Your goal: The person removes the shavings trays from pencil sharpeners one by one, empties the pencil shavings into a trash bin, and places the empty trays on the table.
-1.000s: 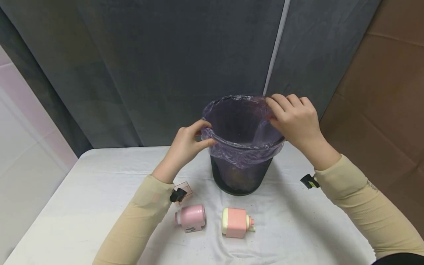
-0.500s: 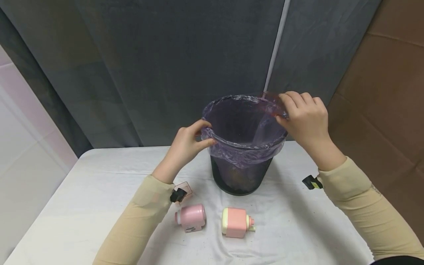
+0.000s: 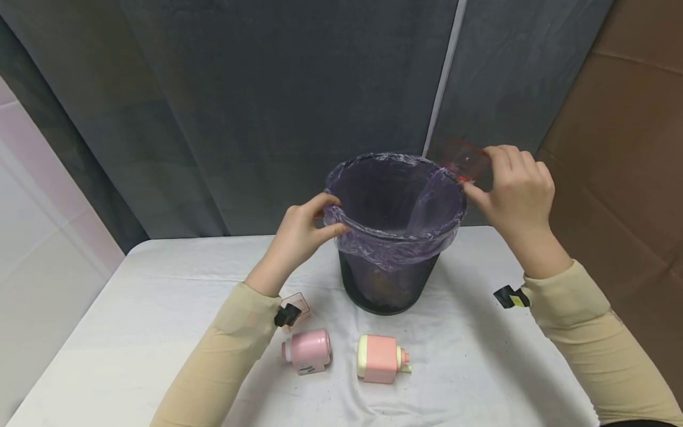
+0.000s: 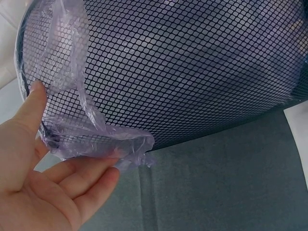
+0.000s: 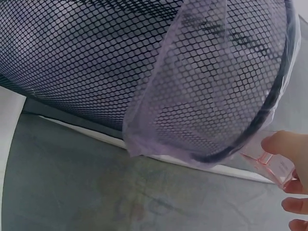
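Note:
A black mesh trash can (image 3: 385, 302) stands upright on the table, with a translucent purple bag (image 3: 395, 252) lining it and folded over its rim. My left hand (image 3: 299, 234) grips the rim and bag at the near left; in the left wrist view, its thumb lies over the lined mesh (image 4: 192, 62). My right hand (image 3: 517, 193) pinches a clear box with reddish edges (image 3: 465, 161) just beyond the can's right rim. In the right wrist view, that small clear box (image 5: 269, 162) sits beside the rim, between thumb and fingers.
A pink bottle (image 3: 310, 350) lies in front of the can, beside a coral and yellow pump bottle (image 3: 380, 359). A clear piece with red edges (image 3: 300, 302) is partly behind my left cuff. A dark grey curtain (image 3: 299, 89) hangs behind the white-covered table (image 3: 176, 296).
My right hand has moved right, from over the can's right rim to outside it, with the clear box coming into fuller view. My left hand has stayed at the rim.

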`<state>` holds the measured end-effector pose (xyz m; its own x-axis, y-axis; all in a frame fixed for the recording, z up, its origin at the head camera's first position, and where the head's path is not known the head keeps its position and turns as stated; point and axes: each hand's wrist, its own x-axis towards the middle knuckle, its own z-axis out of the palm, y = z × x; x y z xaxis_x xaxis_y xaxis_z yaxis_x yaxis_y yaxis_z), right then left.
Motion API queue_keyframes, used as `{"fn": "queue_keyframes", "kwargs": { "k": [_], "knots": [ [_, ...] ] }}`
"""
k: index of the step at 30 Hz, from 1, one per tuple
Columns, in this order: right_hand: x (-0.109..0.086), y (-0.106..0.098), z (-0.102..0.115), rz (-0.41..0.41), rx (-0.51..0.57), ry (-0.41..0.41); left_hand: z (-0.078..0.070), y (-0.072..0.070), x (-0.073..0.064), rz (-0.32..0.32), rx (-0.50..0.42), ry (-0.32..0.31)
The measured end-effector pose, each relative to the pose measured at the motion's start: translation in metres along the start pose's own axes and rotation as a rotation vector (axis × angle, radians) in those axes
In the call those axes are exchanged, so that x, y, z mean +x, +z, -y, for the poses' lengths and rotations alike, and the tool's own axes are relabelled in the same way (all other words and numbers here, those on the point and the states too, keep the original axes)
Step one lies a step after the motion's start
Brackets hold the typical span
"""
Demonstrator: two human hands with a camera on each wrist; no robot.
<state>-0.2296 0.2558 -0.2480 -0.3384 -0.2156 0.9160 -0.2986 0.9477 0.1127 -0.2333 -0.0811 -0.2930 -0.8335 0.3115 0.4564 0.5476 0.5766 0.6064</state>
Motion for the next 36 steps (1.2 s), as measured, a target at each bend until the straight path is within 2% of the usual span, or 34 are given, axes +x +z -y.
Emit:
{"fn": "queue_keyframes", "kwargs": {
  "k": [8,18,28,36],
  "knots": [
    [-0.013,-0.001,-0.002,0.02,0.005,0.096,0.0,0.0,0.0,0.002,-0.002,-0.003],
    [-0.032,0.002,-0.006,-0.006,0.004,0.246,0.001,0.0,0.0,-0.001,0.004,0.009],
    [-0.051,0.001,-0.009,0.044,0.008,0.337,0.001,0.0,0.0,-0.005,-0.002,0.009],
    [-0.065,0.004,-0.01,0.048,0.012,0.395,0.0,0.0,0.0,-0.005,0.002,0.015]
  ]
}}
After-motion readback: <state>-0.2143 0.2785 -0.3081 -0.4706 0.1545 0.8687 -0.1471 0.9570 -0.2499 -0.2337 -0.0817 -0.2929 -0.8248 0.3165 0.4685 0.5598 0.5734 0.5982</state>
